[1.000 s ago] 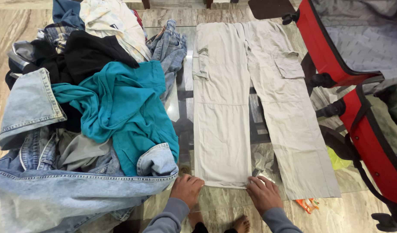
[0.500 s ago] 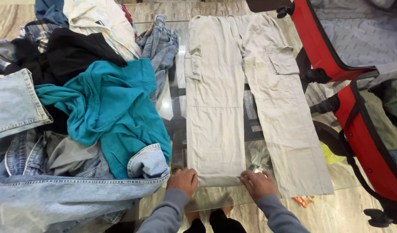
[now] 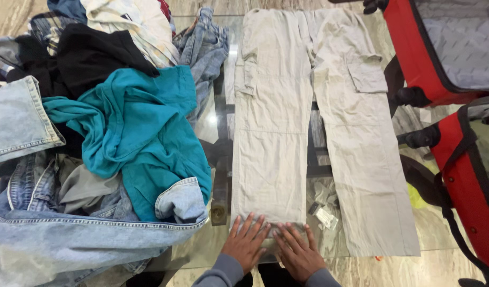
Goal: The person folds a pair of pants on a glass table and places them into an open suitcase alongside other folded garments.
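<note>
Lying flat on a glass table (image 3: 223, 127), a pair of beige cargo trousers (image 3: 276, 117) is spread with both legs pointing toward the person and the waist at the far end. Left hand (image 3: 245, 242) is pressed palm-down on the hem of the left-side leg, fingers spread wide and flat, nothing gripped. Right hand (image 3: 296, 251) is laid just beside it, also palm-down with fingers splayed, on the same hem edge; nothing is held. The two hands are close together, near touching at the thumbs. Grey sleeves are seen at both wrists.

The other trouser leg (image 3: 369, 175) is stretched out to the right, apart from the hands, with a flap pocket on the thigh. A small white tag (image 3: 324, 215) is seen on the glass between the two legs.

To the left, a heap of clothes is piled: a teal garment (image 3: 143, 133) on top, light blue denim (image 3: 69, 239) at the near edge, a black item (image 3: 101, 58) and a cream printed one (image 3: 138, 26) farther back, more jeans (image 3: 204, 48) beside the trousers' waist. At the right, an open red suitcase (image 3: 457, 175) with grey lining is seen on the marble floor (image 3: 404, 271).
</note>
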